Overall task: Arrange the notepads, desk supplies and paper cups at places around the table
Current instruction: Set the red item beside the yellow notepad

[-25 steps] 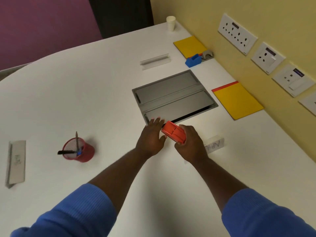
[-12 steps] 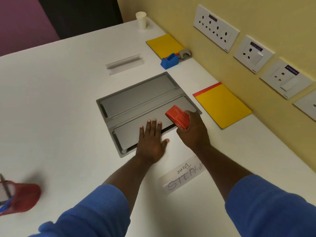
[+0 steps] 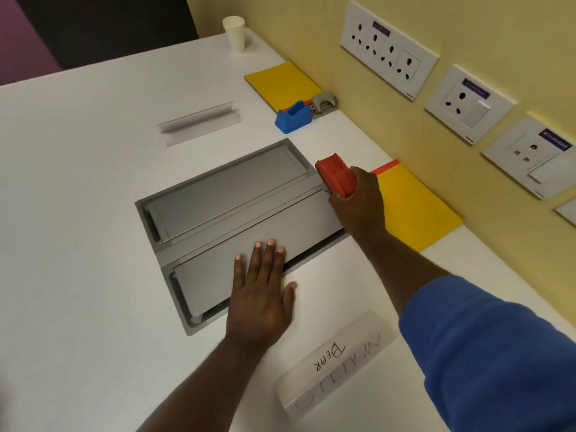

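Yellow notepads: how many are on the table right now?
2. The far notepad lies just beyond the blue tape dispenser; the near notepad lies past the right hand, which partly hides it and holds an orange dispenser. Others may be out of view.

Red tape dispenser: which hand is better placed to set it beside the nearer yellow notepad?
Right. The right hand grips the red tape dispenser just beside the nearer yellow notepad; the left hand lies flat on the grey table hatch, farther away and empty.
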`<action>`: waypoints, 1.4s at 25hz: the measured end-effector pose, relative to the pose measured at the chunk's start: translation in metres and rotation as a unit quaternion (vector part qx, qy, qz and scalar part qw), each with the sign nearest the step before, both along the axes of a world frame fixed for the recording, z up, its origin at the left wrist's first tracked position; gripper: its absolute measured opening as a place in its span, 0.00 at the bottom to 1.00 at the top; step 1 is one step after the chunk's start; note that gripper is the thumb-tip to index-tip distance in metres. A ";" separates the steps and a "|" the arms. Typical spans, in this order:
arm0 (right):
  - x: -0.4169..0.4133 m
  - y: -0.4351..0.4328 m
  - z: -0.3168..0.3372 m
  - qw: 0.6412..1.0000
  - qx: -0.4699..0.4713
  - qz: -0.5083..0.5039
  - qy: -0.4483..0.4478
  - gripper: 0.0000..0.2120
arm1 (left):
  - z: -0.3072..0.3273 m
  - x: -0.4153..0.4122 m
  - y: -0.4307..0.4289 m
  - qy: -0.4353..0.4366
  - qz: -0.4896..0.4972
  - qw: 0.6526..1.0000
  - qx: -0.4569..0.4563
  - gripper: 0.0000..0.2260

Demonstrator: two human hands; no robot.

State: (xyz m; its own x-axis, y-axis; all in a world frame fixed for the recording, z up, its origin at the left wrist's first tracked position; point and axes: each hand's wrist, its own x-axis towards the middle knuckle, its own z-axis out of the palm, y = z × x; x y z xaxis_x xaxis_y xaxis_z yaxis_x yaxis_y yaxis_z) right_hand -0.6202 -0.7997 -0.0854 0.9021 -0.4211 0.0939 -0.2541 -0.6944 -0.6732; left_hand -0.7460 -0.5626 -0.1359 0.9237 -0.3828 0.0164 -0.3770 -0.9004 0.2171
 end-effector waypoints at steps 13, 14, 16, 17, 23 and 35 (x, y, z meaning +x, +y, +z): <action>0.090 -0.071 -0.009 1.000 -0.028 0.003 0.007 0.31 | 0.000 0.003 -0.002 -0.028 0.010 0.999 -0.013 0.30; 0.092 -0.072 -0.009 1.000 -0.025 0.006 0.008 0.32 | 0.001 0.003 -0.003 -0.029 0.010 0.999 -0.012 0.30; 0.091 -0.075 -0.009 1.000 -0.017 0.001 0.005 0.34 | 0.002 0.003 -0.003 -0.027 0.010 1.000 -0.010 0.30; 0.088 -0.077 -0.010 1.000 -0.020 -0.005 -0.001 0.34 | 0.002 0.003 -0.004 -0.025 0.010 1.000 -0.008 0.30; 0.066 -0.083 -0.028 0.996 -0.051 -0.022 -0.066 0.24 | 0.004 0.003 -0.003 -0.022 0.008 1.000 -0.001 0.31; 0.094 -0.098 -0.020 0.980 -0.172 -0.095 0.015 0.25 | -0.005 0.003 -0.002 -0.041 0.010 0.999 -0.006 0.31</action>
State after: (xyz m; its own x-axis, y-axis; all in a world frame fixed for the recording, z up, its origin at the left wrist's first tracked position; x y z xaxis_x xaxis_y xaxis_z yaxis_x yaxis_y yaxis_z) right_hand -0.5266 -0.8982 -0.1056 0.8154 -0.5289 0.2352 -0.4160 -0.8180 -0.3972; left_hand -0.7426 -0.5643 -0.1414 0.9267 -0.3632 0.0966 -0.3755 -0.9057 0.1967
